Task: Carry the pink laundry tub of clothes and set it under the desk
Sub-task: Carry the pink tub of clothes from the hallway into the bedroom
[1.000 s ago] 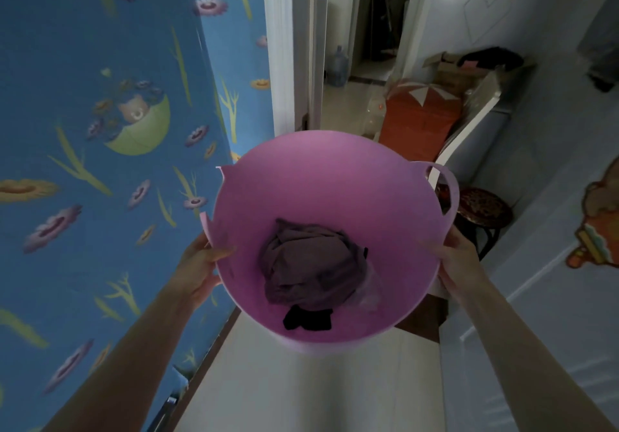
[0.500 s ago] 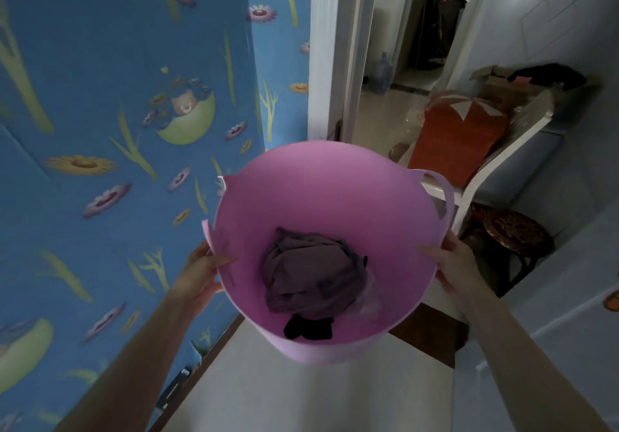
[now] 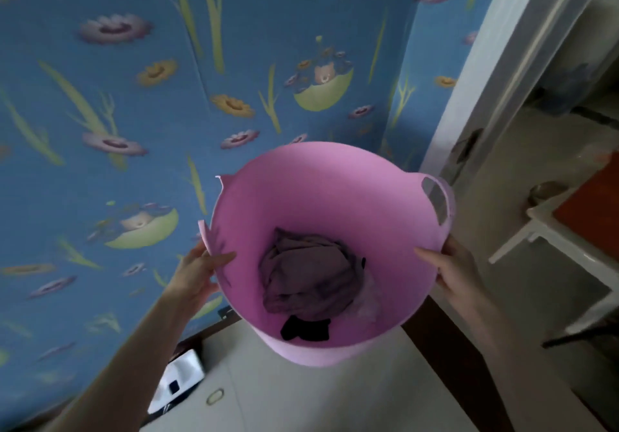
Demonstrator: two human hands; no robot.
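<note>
I hold the pink laundry tub (image 3: 321, 190) in the air in front of me, its mouth tilted toward me. Crumpled purple-grey clothes (image 3: 308, 277) and a small black garment (image 3: 304, 328) lie at its bottom. My left hand (image 3: 197, 272) grips the left rim beside a torn handle, thumb inside the tub. My right hand (image 3: 452, 270) grips the right rim just below the intact handle (image 3: 438, 202), thumb inside. A white desk corner and leg (image 3: 532, 227) show at the right edge.
Blue flowered wallpaper (image 3: 167, 96) fills the left and centre, close to the tub. A white door frame (image 3: 482, 89) stands at the upper right, with an orange surface (image 3: 589, 210) on the desk. A white device (image 3: 177, 384) lies on the pale floor by the skirting.
The view has swung left toward the wallpaper, so the doorway and desk slid to the right edge. The tub stays gripped in both hands, now further right and lower in view.
</note>
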